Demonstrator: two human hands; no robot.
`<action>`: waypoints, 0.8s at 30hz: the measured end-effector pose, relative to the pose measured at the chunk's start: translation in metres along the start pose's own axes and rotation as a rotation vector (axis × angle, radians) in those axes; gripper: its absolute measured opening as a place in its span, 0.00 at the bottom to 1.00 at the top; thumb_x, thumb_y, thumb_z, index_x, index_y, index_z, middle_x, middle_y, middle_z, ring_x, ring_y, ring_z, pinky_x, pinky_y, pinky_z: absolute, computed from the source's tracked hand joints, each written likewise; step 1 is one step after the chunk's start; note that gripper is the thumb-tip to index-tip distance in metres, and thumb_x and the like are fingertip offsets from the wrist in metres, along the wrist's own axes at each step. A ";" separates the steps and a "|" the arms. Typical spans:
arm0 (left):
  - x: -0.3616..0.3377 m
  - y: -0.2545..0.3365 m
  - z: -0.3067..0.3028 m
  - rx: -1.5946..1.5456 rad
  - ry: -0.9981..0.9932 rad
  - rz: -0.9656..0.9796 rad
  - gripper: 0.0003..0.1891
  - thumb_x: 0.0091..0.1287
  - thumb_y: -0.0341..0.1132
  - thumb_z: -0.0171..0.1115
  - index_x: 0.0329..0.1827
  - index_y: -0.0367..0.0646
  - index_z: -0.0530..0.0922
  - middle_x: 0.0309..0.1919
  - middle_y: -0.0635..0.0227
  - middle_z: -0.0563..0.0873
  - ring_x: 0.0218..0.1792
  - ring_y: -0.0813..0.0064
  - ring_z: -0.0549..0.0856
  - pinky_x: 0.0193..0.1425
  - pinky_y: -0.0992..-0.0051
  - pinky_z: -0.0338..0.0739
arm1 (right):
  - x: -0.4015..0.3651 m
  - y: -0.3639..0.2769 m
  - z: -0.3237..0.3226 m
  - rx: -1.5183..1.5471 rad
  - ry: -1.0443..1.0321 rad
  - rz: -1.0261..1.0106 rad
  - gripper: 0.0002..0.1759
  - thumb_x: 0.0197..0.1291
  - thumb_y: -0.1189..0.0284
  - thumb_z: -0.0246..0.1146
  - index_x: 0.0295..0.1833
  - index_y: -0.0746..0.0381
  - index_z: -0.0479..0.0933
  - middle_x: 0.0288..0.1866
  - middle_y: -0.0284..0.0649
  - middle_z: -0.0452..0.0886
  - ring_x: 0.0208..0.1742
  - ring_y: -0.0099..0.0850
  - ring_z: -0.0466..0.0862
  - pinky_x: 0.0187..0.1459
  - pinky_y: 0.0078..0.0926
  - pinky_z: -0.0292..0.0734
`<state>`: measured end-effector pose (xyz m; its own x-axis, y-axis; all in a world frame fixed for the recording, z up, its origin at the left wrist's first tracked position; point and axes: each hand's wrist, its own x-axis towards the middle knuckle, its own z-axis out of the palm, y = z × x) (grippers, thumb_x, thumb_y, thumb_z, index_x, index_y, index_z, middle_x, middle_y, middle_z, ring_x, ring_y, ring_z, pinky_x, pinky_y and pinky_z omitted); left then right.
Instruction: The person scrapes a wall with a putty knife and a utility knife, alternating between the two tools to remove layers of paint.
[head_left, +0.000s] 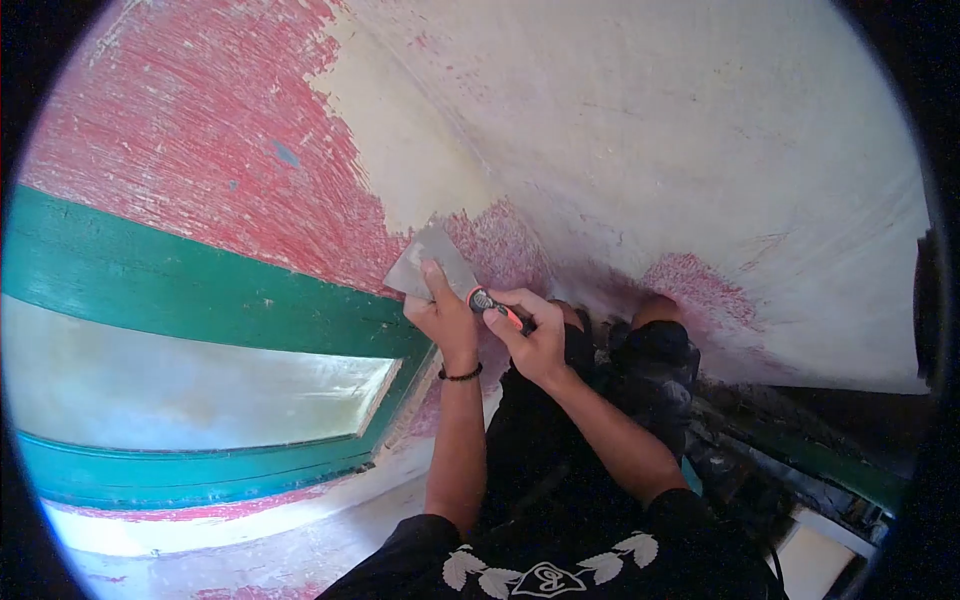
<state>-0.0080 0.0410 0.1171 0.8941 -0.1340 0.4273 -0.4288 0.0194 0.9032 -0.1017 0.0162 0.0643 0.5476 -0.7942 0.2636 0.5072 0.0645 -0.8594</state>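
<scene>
A wide-bladed scraper [438, 256] lies with its blade against the wall, where red paint meets a smooth cream patch. My right hand [537, 338] is wrapped round its black and red handle [503, 310]. With the thumb on the flat of the blade, my left hand [444, 315] grips the metal from the lower left; its other fingers are partly hidden behind the blade. A dark bead bracelet [461, 373] circles the left wrist.
Scratched red paint [220, 130] covers the wall at upper left. Just below runs a green window frame [200, 275] around a pale pane [180, 390]. Cream wall [720, 150] with red patches [700, 285] spreads to the right. Dark clutter [770, 430] lies at lower right.
</scene>
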 end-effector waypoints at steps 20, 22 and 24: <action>-0.004 -0.017 -0.010 -0.011 -0.005 -0.043 0.19 0.78 0.40 0.57 0.47 0.25 0.82 0.37 0.65 0.87 0.35 0.78 0.81 0.38 0.74 0.76 | -0.010 0.009 -0.004 -0.101 -0.031 -0.023 0.14 0.64 0.74 0.69 0.52 0.71 0.81 0.41 0.34 0.85 0.42 0.18 0.80 0.45 0.17 0.75; -0.001 -0.018 -0.006 0.065 0.011 -0.024 0.19 0.78 0.38 0.56 0.46 0.24 0.82 0.36 0.64 0.87 0.35 0.78 0.81 0.39 0.73 0.76 | -0.001 -0.004 -0.006 -0.198 -0.034 -0.068 0.15 0.64 0.73 0.69 0.52 0.71 0.81 0.40 0.33 0.84 0.40 0.17 0.79 0.43 0.17 0.75; 0.002 -0.005 0.004 0.010 0.021 -0.015 0.19 0.78 0.39 0.55 0.47 0.24 0.82 0.36 0.64 0.87 0.35 0.78 0.82 0.39 0.73 0.76 | 0.008 -0.010 -0.006 -0.064 -0.028 0.044 0.15 0.64 0.72 0.69 0.52 0.70 0.81 0.40 0.33 0.84 0.39 0.16 0.79 0.43 0.17 0.75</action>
<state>-0.0045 0.0371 0.1129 0.9030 -0.1132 0.4145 -0.4164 0.0072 0.9091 -0.1062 0.0059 0.0721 0.5872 -0.7741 0.2366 0.4395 0.0594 -0.8963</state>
